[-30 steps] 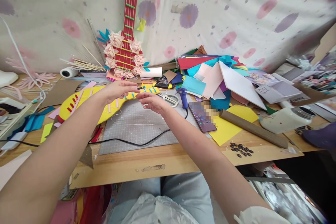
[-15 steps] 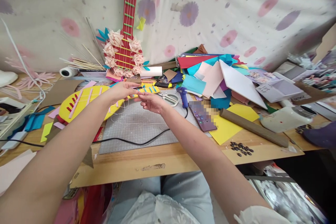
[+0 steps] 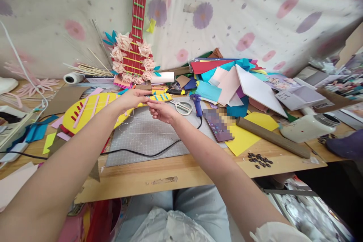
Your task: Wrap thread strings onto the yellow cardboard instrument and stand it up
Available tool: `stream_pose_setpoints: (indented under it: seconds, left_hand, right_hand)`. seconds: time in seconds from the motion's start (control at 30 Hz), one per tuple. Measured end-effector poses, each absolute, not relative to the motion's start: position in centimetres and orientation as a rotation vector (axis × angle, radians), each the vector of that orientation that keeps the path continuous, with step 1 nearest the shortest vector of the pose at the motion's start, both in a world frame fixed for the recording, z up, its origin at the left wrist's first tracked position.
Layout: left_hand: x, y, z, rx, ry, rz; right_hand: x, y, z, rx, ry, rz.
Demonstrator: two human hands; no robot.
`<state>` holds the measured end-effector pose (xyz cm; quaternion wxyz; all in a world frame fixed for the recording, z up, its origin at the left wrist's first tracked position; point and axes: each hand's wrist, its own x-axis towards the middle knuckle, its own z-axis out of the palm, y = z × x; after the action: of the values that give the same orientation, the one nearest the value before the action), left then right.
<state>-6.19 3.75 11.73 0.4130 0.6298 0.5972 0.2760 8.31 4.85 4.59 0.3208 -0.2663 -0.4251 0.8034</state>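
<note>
A yellow toy guitar (image 3: 70,115) made of craft sheet, with pink strips and red marks, lies at the left. Its yellow neck with blue bands (image 3: 162,96) points right, partly behind my hands. My left hand (image 3: 132,100) is over the neck, fingers pinched together. Fingertip to fingertip with it, my right hand (image 3: 161,112) is closed, its fingers curled in. A thin white string (image 3: 141,133) runs up to the fingers of both hands and loops down onto the grey cutting mat (image 3: 153,143). The exact pinch point is too small to see.
Scissors (image 3: 183,107), a blue glue gun (image 3: 196,105) and a phone (image 3: 218,125) lie right of my hands. A black cord (image 3: 141,155) crosses the mat. A red flower-trimmed guitar (image 3: 136,41) stands behind. Coloured sheets (image 3: 210,90) and dark beads (image 3: 259,160) are at the right.
My right hand has shifted slightly left, its fingers curling in more against the left fingertips. The guitar stays in place.
</note>
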Motion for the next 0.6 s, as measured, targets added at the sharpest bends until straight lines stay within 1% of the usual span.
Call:
stream_pose_setpoints:
  seconds: [0.1, 0.2, 0.3, 0.4, 0.5, 0.6]
  left_hand:
    - [-6.5, 3.6, 12.3, 1.613, 1.53, 0.643]
    - [-7.1, 3.6, 13.0, 1.63, 1.575, 0.641]
    - [-8.5, 3.5, 14.0, 1.583, 1.602, 0.703]
    - [-11.0, 3.3, 15.2, 1.463, 1.513, 0.802]
    - [-14.0, 3.0, 16.2, 1.327, 1.424, 0.93]
    - [-16.5, 2.9, 16.5, 1.229, 1.404, 0.992]
  right_hand:
    - [8.7, 5.0, 4.7, -0.737, -1.237, 2.101]
    - [9.9, 5.4, 4.9, -0.758, -1.368, 2.02]
    - [12.2, 6.0, 5.0, -0.867, -1.554, 1.807]
    - [15.2, 6.4, 5.1, -1.019, -1.759, 1.555]
    - [17.7, 6.5, 5.0, -1.053, -1.824, 1.467]
    - [19.0, 6.3, 4.6, -0.998, -1.783, 1.479]
